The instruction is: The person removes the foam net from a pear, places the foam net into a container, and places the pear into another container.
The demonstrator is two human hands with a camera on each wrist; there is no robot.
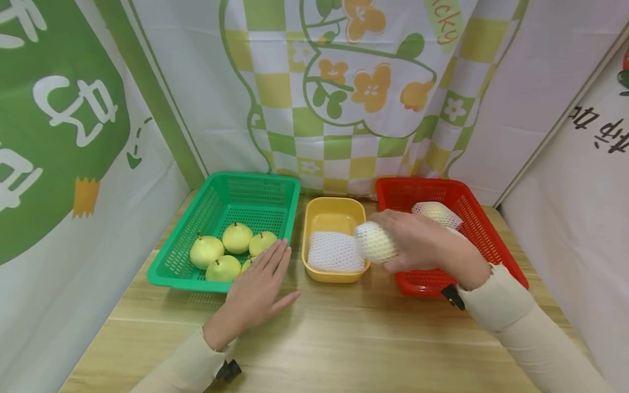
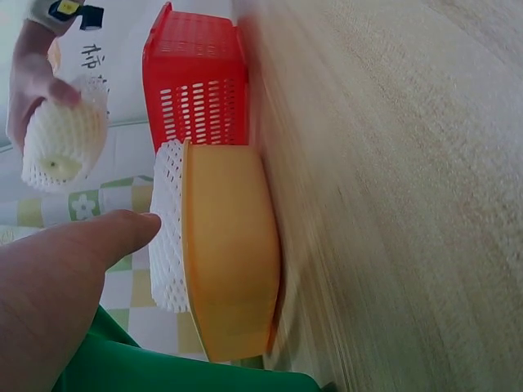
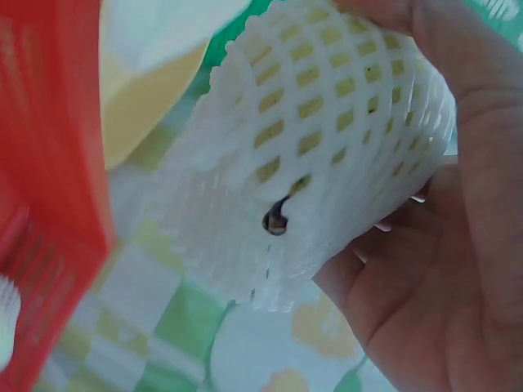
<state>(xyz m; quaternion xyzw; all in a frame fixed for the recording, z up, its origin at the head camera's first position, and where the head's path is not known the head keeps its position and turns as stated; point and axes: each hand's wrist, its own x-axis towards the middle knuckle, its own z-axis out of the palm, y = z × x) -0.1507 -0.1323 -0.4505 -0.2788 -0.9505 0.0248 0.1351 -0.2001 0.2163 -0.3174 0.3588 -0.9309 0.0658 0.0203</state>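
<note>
My right hand (image 1: 410, 240) grips a pear (image 1: 375, 242) in a white foam net sleeve, raised between the yellow tray (image 1: 335, 277) and the red basket (image 1: 422, 289). In the right wrist view the dark stem of this pear (image 3: 327, 106) pokes through the netting. My left hand (image 1: 257, 286), fingers straight and holding nothing, is over the near right corner of the green basket (image 1: 189, 284). Bare yellow-green pears (image 1: 223, 268) lie in that basket, one partly hidden by my fingers. Flat white foam net sleeves (image 1: 334, 252) lie in the yellow tray.
A netted pear (image 1: 437, 213) lies in the red basket, partly hidden behind my right hand and forearm. The three containers stand in a row on a wooden table (image 1: 344, 338). A patterned cloth (image 1: 334, 147) hangs behind them, with printed panels at both sides.
</note>
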